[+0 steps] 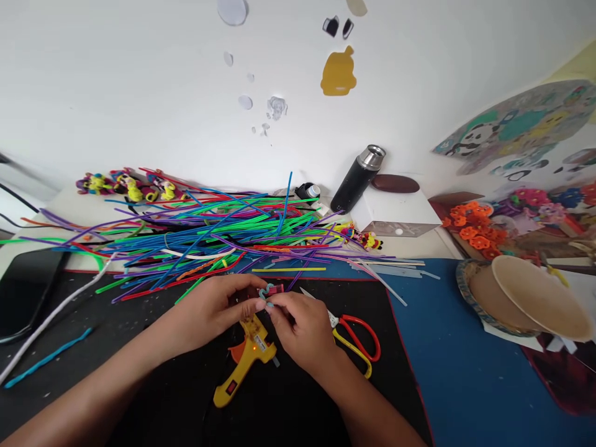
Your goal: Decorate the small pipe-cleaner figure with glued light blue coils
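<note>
Between my two hands is a short, curled light-blue pipe cleaner [265,290]. My left hand [212,307] pinches it from the left with thumb and fingers. From the right, my right hand [300,323] has its fingers closed on the lower end of the same piece. A small pinkish-red item [276,288] shows just behind the fingertips; its kind is unclear. Below the hands lies a yellow hot glue gun [246,363], its small orange light lit and its nozzle end hidden under my left hand. Scissors [356,338] with red and yellow handles rest beside my right hand, blades partly covered.
A heap of colourful pipe cleaners [223,230] spreads along the back. Behind it stands a black thermos [358,179] by a white box [398,211]. A phone [30,292] and a white cable [60,313] lie left, bowls [540,298] right. Clear glue sticks [391,270] lie mid-right.
</note>
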A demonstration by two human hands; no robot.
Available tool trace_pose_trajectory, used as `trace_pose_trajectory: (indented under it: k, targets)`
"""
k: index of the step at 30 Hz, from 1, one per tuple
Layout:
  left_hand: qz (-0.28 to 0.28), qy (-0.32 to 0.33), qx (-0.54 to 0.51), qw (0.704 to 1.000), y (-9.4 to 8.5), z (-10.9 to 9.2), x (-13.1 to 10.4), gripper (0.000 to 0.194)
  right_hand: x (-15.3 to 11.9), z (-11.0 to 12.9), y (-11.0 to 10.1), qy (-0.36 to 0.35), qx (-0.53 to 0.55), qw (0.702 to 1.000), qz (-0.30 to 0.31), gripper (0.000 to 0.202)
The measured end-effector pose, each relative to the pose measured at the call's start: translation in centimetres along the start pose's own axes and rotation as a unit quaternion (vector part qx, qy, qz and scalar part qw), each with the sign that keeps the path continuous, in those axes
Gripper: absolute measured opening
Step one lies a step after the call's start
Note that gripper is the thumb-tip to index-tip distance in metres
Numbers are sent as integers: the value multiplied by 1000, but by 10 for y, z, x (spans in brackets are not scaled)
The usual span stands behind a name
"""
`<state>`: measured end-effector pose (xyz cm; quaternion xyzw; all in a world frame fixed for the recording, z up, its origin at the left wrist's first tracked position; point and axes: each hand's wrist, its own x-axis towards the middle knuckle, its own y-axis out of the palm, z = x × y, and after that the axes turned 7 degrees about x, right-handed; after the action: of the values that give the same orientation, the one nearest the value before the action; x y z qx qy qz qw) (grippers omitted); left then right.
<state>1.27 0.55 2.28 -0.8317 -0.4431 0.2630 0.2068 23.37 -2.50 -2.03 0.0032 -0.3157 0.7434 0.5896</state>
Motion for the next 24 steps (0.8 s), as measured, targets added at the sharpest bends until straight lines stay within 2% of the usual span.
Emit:
trace_pose_trajectory:
  k: [5, 11, 24]
  targets:
    - [-5, 6, 40, 999, 2, -3, -2, 45, -1, 0, 0, 13, 9, 1000, 18, 16]
    - [-21, 15, 50, 998, 2, -5, -2, 42, 0, 1, 0, 46, 47, 998, -8, 14]
    - [-44, 33, 63, 996, 3, -5, -4, 37, 1, 6, -1, 103, 106, 989, -10, 14]
